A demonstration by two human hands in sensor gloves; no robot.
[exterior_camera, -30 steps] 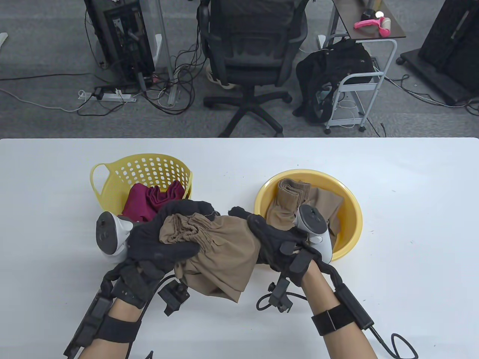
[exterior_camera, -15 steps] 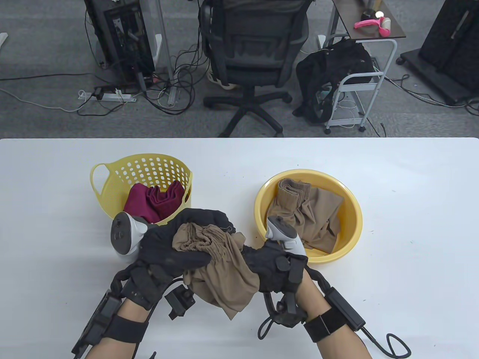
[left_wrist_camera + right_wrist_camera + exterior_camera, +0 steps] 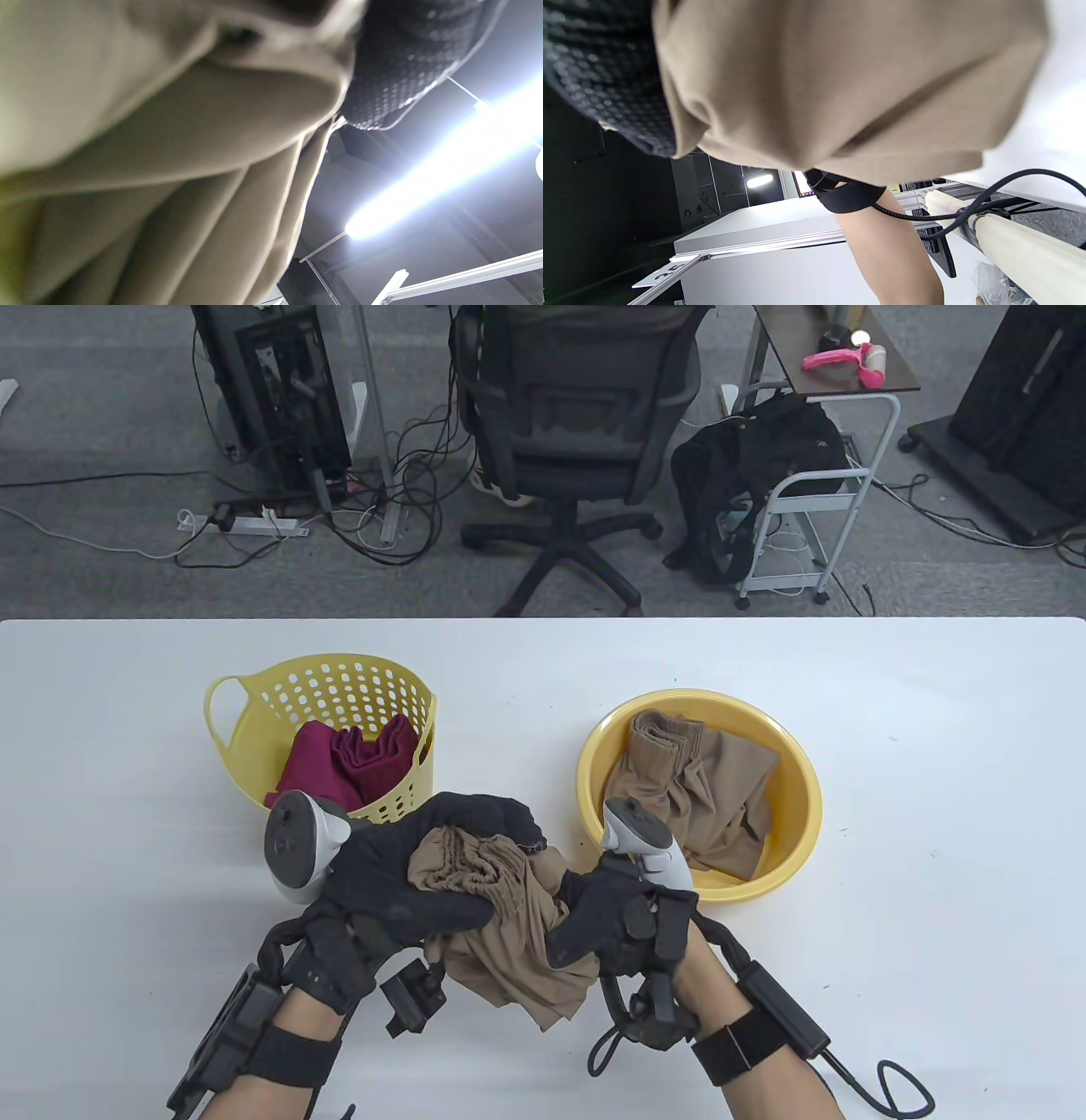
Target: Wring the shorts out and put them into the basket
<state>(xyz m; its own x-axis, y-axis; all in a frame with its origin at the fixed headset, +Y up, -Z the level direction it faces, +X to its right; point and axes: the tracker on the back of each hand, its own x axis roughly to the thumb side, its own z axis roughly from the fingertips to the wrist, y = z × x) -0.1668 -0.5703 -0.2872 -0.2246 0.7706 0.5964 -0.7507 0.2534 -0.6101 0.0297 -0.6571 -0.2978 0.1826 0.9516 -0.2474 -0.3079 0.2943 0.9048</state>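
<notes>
Tan shorts (image 3: 509, 933) are bunched between both gloved hands above the table's front middle. My left hand (image 3: 416, 874) grips the gathered waistband end, fingers curled over it. My right hand (image 3: 594, 920) grips the other end, close against the left. A loose fold hangs down toward the table. The tan cloth (image 3: 148, 169) fills the left wrist view, and the same cloth (image 3: 840, 84) fills the top of the right wrist view. The perforated yellow basket (image 3: 254, 700) stands at the left rear and holds a maroon garment (image 3: 348, 763).
A round yellow basin (image 3: 797, 823) to the right holds another tan garment (image 3: 704, 789). The white table (image 3: 933, 814) reaches to both sides. An office chair, cables and a cart stand on the floor beyond the far edge.
My right hand has come out of the basin side and moved left, closing in on the left hand. The shorts have bunched from a spread sheet into a tight wad.
</notes>
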